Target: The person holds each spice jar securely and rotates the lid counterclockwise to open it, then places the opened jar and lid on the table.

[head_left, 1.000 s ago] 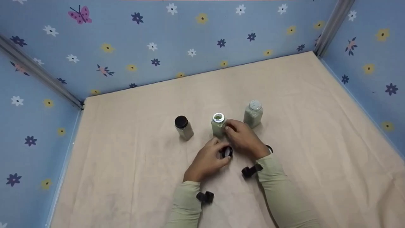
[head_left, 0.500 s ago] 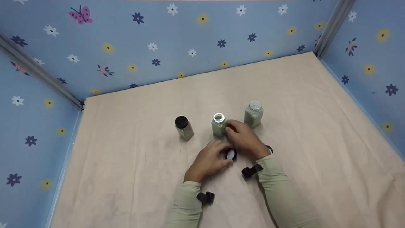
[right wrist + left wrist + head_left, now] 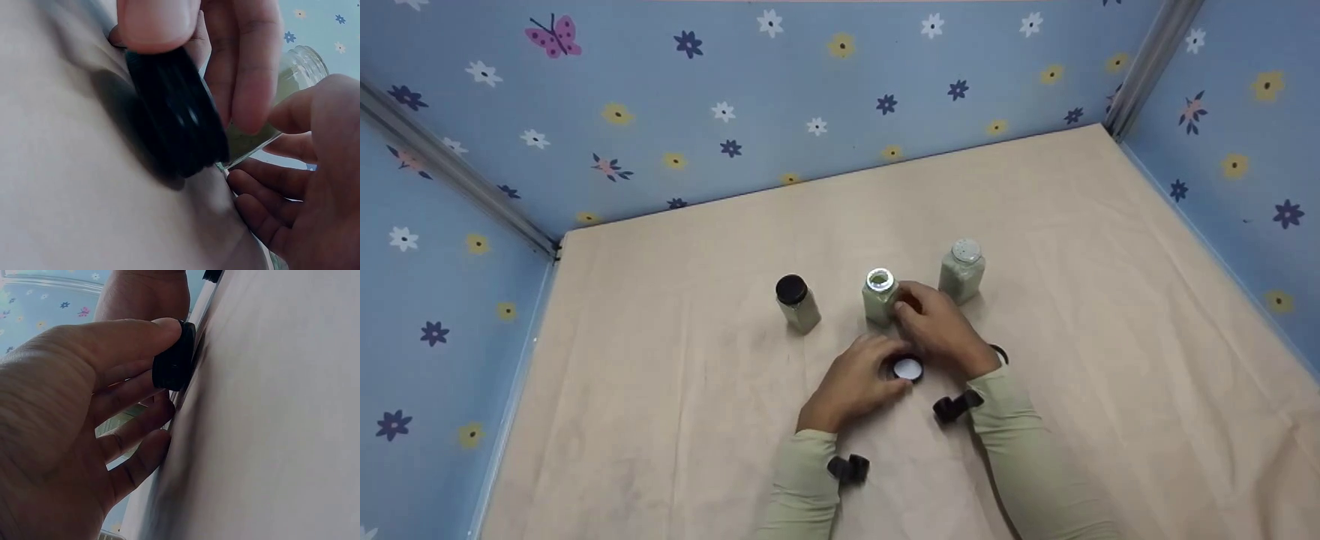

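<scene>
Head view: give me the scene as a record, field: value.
Left hand: pinches black cap, pale inside facing the head camera
Right hand: holds middle bottle by its side
Middle bottle: upright, mouth uncovered
Left bottle: upright, black lid on
Right bottle: upright, perforated top showing
Surface: beige cloth

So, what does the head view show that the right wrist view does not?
Only the head view: the capped jar, the holed top of another jar, and the white inside of the loose lid.

Only the right wrist view: the palm side of the right hand.

Both: left hand gripping the loose lid, the open jar, flowered wall, table.
</scene>
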Motion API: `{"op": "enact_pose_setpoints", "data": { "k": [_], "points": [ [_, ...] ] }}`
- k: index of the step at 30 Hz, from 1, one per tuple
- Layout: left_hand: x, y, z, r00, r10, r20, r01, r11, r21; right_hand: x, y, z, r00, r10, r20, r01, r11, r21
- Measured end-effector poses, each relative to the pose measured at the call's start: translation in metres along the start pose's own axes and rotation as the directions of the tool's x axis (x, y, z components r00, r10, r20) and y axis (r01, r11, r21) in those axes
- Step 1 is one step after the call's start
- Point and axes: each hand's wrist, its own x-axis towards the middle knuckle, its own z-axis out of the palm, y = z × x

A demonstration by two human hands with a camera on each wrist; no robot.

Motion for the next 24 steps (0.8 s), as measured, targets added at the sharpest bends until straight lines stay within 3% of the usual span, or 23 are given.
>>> {"op": "enact_pose_setpoints", "data": {
  "k": [4,12,18,24],
  "points": [
    [-0.001,-0.002,-0.003,1.0,-0.025,-0.002,0.025,0.997,-0.067,0.001,-0.001,0.001,0.999,0.01,-0.03,-0.009,1.0,0.026],
    [-0.002,-0.005,-0.004,0.995,-0.066,-0.073,0.054,0.987,-0.153,0.002,-0.001,0.001,0.996,0.01,-0.093,-0.004,0.998,0.057],
    [-0.002,-0.009,-0.007,0.992,-0.052,-0.118,0.027,0.978,-0.209,0.001,-0.003,0.0,0.989,0.013,-0.148,-0.004,0.998,0.063],
    [-0.003,-0.018,-0.011,0.978,-0.06,-0.201,0.012,0.972,-0.235,0.002,-0.005,-0.001,0.971,0.03,-0.238,-0.014,0.998,0.068]
  ]
}}
